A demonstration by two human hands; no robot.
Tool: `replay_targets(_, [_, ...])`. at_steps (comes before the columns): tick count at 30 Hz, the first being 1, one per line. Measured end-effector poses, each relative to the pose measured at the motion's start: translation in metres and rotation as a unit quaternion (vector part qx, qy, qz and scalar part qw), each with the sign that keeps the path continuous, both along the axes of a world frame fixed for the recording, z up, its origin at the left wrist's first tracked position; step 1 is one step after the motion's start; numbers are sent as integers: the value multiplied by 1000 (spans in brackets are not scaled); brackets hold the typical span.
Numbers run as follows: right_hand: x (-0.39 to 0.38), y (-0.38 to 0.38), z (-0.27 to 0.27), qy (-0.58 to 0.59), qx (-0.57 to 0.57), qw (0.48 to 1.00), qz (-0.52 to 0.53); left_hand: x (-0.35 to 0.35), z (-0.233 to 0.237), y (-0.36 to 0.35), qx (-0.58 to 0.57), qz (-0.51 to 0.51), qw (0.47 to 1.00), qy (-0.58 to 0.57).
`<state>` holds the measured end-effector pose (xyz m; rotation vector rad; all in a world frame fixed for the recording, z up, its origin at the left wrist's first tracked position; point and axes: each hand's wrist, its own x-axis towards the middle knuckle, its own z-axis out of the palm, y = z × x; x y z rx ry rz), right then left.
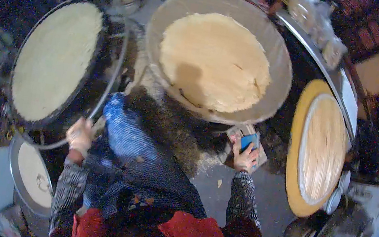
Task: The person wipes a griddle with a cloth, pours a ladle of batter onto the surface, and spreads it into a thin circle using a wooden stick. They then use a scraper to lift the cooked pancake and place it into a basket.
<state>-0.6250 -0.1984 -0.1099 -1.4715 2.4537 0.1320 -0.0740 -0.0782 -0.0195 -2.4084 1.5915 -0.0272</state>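
Observation:
My left hand [80, 135] is closed around the rim of a large thin round hoop [121, 54], perhaps the edge of a see-through lid, at the left. Behind that rim, a pale round flatbread [56, 61] covers a dark griddle [90, 67]. My right hand [245, 157] is closed on a small blue block [249, 141], whose kind I cannot make out, just below a wide basin. A pale, flat piece [262, 158] shows beside and behind these fingers. The wide basin [280, 78] holds a broad tan round of flatbread [218, 59], with a shadow across it.
At lower left stands a metal bowl [15, 166] of white batter [33, 173]. A round straw-faced board [324, 153] with a yellow rim leans at the right. Plastic-wrapped items [312, 19] lie at upper right. Blue patterned cloth [129, 129] covers my knee. Pale crumbs dot the floor.

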Motion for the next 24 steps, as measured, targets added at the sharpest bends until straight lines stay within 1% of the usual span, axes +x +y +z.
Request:
replay_targets(1, [7,4,-5,-1,28,999,24,-13,-7,-23,-79,36,993,78])
replay_targets(2, [23,14,18,11,48,995,84,-29,4,-42,-147,55,979,133])
replay_targets(3, [20,21,-5,51,40,989,135,-46,15,-60,-218,67,955,190])
replay_targets(4, [24,25,-1,55,33,980,186,-64,26,-77,-287,72,924,242])
replay_targets(6, [12,33,-3,37,30,970,238,-93,31,-92,-229,-95,952,178])
replay_targets(7, [-2,38,-3,19,28,968,247,-107,43,-83,-199,-196,938,203])
replay_targets(8, [-18,47,2,0,19,969,246,-121,56,-74,-163,-292,913,235])
replay_targets(10, [-50,55,15,-55,-26,968,244,-138,32,-48,-309,-254,864,307])
replay_targets(11, [-65,51,23,-90,-59,963,249,-145,36,-39,-321,-237,867,299])
replay_targets(13, [-74,45,40,-163,-123,940,273,-133,37,0,-310,-215,849,370])
replay_targets(14, [-70,42,49,-200,-147,923,292,-119,46,15,-212,-188,878,386])
replay_targets(15, [-60,38,58,-238,-171,901,321,-104,52,35,-110,-162,895,402])
replay_targets(16, [-44,33,62,-278,-198,868,360,-98,18,62,-220,-178,888,363])
replay_targets(17, [-26,25,60,-312,-235,820,419,-90,20,85,-260,-134,876,384])
replay_targets(18, [-11,13,45,-333,-293,745,498,-83,5,102,-248,-77,855,449])
replay_targets(19, [69,22,101,-362,-220,771,475,-81,3,118,-269,-53,843,462])
replay_targets(20, [134,17,139,-417,-73,801,424,-82,3,129,-290,-28,829,477])
replay_targets(21, [176,14,122,-404,-143,788,443,-84,5,131,-293,-25,825,482])
replay_targets(23, [316,23,170,-479,-92,739,466,-85,10,136,-238,-58,834,494])
replay_targets(24, [365,14,147,-564,-149,617,528,-81,15,136,-240,-57,832,498])
